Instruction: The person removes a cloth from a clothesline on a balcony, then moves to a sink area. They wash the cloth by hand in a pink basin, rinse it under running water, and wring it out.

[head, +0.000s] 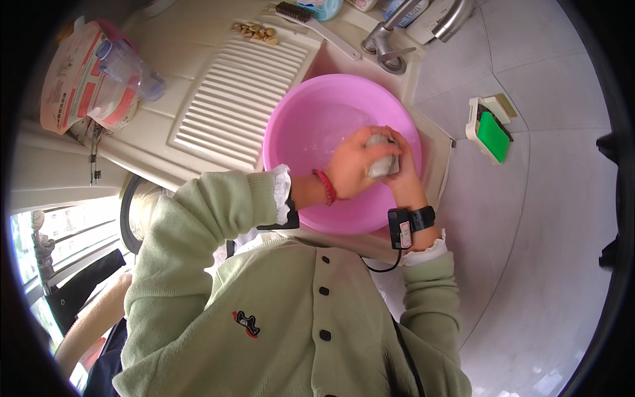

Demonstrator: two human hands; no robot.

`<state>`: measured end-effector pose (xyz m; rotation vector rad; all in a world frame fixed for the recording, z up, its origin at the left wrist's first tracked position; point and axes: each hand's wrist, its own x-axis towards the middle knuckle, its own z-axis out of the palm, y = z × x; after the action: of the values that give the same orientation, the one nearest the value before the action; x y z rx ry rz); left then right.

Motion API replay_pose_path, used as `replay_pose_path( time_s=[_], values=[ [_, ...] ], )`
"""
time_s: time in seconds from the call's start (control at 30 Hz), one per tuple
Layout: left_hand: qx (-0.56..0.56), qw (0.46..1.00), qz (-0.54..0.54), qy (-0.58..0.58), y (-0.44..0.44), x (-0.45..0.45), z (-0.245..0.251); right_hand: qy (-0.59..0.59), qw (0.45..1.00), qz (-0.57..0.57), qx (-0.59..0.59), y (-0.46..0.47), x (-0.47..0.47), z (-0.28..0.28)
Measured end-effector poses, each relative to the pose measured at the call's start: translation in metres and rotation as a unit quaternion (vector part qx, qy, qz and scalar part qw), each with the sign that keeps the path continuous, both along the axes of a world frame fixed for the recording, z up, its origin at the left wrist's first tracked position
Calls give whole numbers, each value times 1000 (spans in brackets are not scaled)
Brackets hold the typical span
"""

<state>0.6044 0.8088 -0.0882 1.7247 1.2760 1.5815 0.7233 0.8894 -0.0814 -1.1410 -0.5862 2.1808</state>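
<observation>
Both hands are over a pink plastic basin (307, 124) that stands in the sink and holds some water. My left hand (351, 161), with a red braided bracelet at the wrist, is closed around a bunched greyish-white cloth (381, 167). Pressed against the cloth's other side is my right hand (406, 161), which wears a black strapped device on its wrist. The fingers of both hands wrap the cloth and partly hide it. Part of the cloth bulges out between the hands.
A ribbed washboard (243, 94) adjoins the sink, with small pebble-like pieces (255, 33) behind it. Nearby are a brush (322, 30), a metal faucet (381, 42) and bottles. A plastic bottle (131, 69) lies on a printed bag (74, 94). A holder with a green pad (493, 138) hangs on the tiled wall.
</observation>
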Motion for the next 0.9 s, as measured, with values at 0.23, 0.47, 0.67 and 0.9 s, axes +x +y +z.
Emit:
replay_pose_path(
  time_s=[0.23, 0.47, 0.67, 0.9],
  values=[
    [16, 996, -18, 88, -20, -8, -2, -48, 992, 112, -20, 5, -11, 4],
    [83, 985, -85, 128, -12, -34, -7, 13, 989, 136, -50, 7, -15, -22],
    [198, 932, -211, 216, -2, -44, -26, -25, 948, 305, -88, 9, -22, -44],
    [231, 889, -273, 285, -11, -33, -42, -97, 911, 396, -55, 2, -45, -62]
  ],
)
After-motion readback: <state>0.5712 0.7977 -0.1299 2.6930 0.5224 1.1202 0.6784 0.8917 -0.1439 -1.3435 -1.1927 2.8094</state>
